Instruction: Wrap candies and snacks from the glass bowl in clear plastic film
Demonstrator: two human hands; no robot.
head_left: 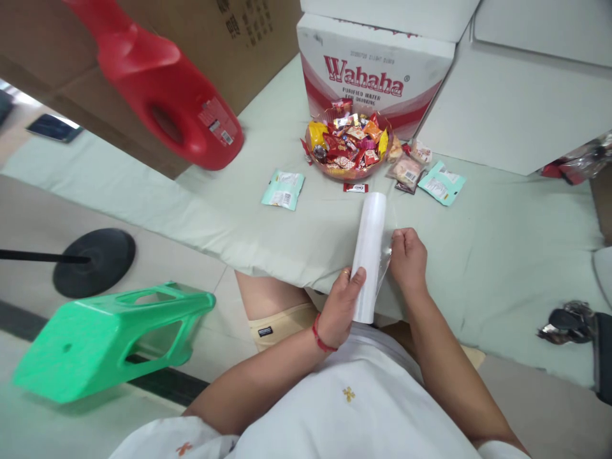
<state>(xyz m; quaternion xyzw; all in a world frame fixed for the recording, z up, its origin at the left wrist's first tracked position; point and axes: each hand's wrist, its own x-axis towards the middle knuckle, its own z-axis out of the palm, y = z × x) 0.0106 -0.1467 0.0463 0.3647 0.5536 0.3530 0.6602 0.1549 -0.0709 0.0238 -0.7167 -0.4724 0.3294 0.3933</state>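
Observation:
My left hand (340,307) is closed around the lower part of a white roll of clear plastic film (371,245), its thumb lying along the near face. The roll stands tilted over the table's front edge. To its right, my right hand (408,258) is closed in a pinch on the loose edge of the film, and a thin see-through strip stretches between it and the roll. Just beyond the roll's far end sits a glass bowl (351,172) heaped with wrapped sweets. A small red wrapped sweet (356,188) lies in front of the bowl.
Mint-green packets (283,190) and clear snack packets (405,171) lie near the bowl. A white Wahaha carton (373,70) stands behind it. A red plastic jug (167,95) is at the left. On the floor are a green stool (90,325) and a round black base (102,258).

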